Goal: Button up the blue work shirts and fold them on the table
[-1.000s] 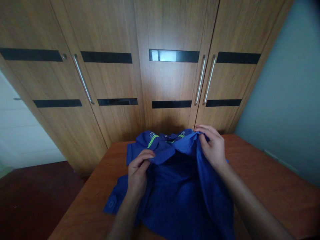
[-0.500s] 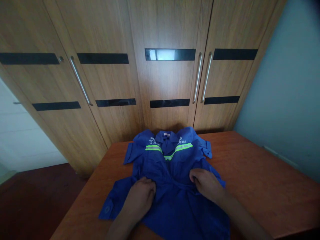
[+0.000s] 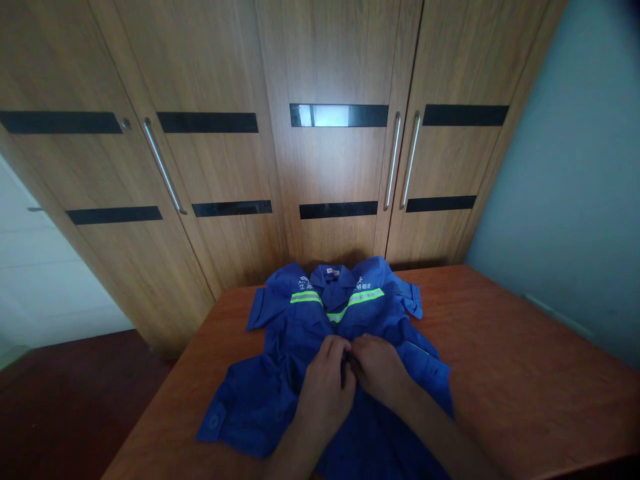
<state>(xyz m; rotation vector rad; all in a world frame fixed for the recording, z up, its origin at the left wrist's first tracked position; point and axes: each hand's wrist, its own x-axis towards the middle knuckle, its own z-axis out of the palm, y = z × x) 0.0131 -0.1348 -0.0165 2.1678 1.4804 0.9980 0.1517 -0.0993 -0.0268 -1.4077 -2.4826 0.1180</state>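
A blue work jacket (image 3: pixel 310 327) with yellow-green reflective strips and white lettering lies front up, its collar toward the wardrobe. My left hand (image 3: pixel 327 377) and my right hand (image 3: pixel 377 367) meet over the middle of its front. Both have their fingers closed on the jacket's front edges, pinching dark blue cloth between them. The exact bit of cloth under the fingertips is hidden. One cuff with a button (image 3: pixel 215 421) rests to the left of my left hand.
The jacket lies on a reddish-brown wooden table (image 3: pixel 510 360). Behind it stands a wooden wardrobe (image 3: pixel 335 167) with metal handles and black strips. A pale wall (image 3: pixel 560 220) rises at the right, and dark red floor (image 3: pixel 75 393) shows at the left.
Both hands have moved inward from the two sides of the jacket and now come together at its middle front, drawing the front edges together.
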